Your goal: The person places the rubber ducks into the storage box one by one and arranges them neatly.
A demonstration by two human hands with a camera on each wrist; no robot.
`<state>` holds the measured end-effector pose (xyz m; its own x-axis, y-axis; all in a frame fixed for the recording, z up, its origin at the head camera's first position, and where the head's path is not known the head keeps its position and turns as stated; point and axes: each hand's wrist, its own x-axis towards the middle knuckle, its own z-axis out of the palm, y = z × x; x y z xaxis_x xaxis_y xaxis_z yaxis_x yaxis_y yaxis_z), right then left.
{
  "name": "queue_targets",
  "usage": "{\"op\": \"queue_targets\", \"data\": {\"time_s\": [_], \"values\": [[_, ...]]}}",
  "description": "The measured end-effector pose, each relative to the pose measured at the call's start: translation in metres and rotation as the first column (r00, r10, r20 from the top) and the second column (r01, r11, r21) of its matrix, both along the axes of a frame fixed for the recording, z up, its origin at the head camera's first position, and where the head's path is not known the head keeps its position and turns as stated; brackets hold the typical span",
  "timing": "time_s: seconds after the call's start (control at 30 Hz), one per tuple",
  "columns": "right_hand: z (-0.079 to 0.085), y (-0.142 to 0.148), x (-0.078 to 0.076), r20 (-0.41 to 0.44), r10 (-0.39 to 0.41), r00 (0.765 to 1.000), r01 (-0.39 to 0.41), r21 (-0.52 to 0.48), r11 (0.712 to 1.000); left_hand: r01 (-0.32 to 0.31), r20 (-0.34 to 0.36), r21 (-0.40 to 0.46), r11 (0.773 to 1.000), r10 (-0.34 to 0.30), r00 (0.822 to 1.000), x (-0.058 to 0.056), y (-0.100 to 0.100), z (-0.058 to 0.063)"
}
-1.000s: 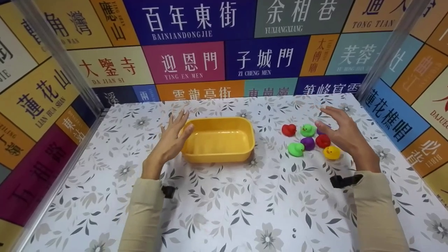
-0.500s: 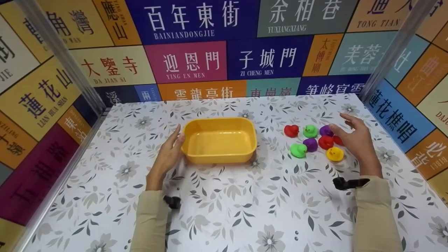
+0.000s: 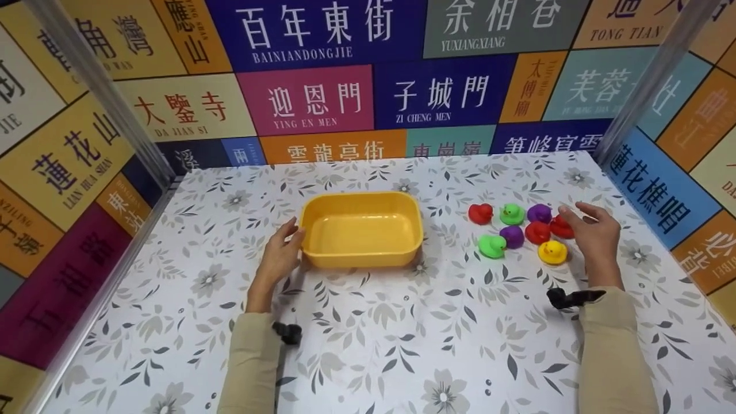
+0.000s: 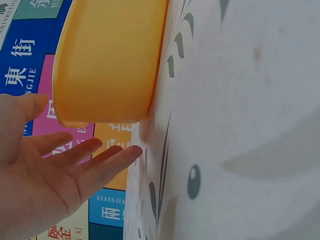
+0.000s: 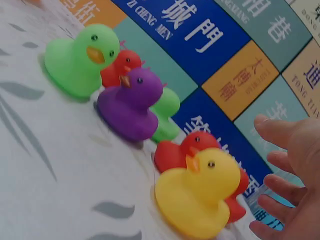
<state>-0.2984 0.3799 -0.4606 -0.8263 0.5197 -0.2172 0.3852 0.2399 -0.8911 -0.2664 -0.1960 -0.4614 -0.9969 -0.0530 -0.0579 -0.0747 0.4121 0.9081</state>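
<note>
Beside the left end of a yellow plastic basin point(image 3: 362, 260), my left hand point(image 3: 278, 257) holds nothing; in the left wrist view its fingers point(image 4: 112, 167) are spread and relaxed near the basin wall. My right hand point(image 3: 599, 241) is at the right side of a group of toy ducks, thumb and fingertips right at the rightmost red duck point(image 3: 563, 228). The right wrist view shows the fingers apart with nothing between them. Nearby are a yellow duck point(image 3: 552, 253), a middle red duck point(image 3: 537, 233) and a purple duck point(image 3: 539, 213).
Further left in the group are a red duck point(image 3: 480, 213), two green ducks, one at the back point(image 3: 512, 214) and one in front point(image 3: 491, 246), and another purple duck point(image 3: 511, 236). A floral-patterned tabletop point(image 3: 368, 345) lies beneath, with sign-covered walls point(image 3: 443, 95) at the back and sides.
My left hand has drawn back from over the basin's rim and lowered beside its left end. The right hand has moved right and down to the rightmost red duck, its fingers drawing closer together.
</note>
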Motion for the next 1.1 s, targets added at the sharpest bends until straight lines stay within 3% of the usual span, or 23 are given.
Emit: {"op": "queue_targets", "data": {"time_s": [0.13, 0.3, 0.6, 0.83, 1.1], "values": [[-0.007, 0.007, 0.001, 0.047, -0.003, 0.999, 0.006, -0.068, 0.998, 0.004, -0.001, 0.040, 0.999, -0.004, 1.000, 0.002, -0.002, 0.000], [-0.011, 0.010, -0.001, 0.074, 0.010, 0.997, -0.004, -0.071, 0.997, 0.011, -0.009, 0.058, 0.998, -0.010, 1.000, 0.001, -0.002, -0.001], [-0.014, 0.010, -0.004, 0.078, 0.012, 0.997, -0.008, -0.050, 0.999, -0.028, -0.046, -0.015, 0.999, 0.028, 0.999, -0.001, 0.004, -0.001], [-0.016, 0.009, -0.009, 0.081, -0.025, 0.996, 0.038, -0.161, 0.986, -0.072, 0.026, 0.001, 0.997, 0.072, 0.997, -0.004, 0.007, 0.001], [-0.023, 0.010, -0.010, 0.087, -0.011, 0.996, 0.016, -0.067, 0.998, -0.058, 0.045, 0.013, 0.998, 0.057, 0.997, -0.005, 0.005, 0.000]]}}
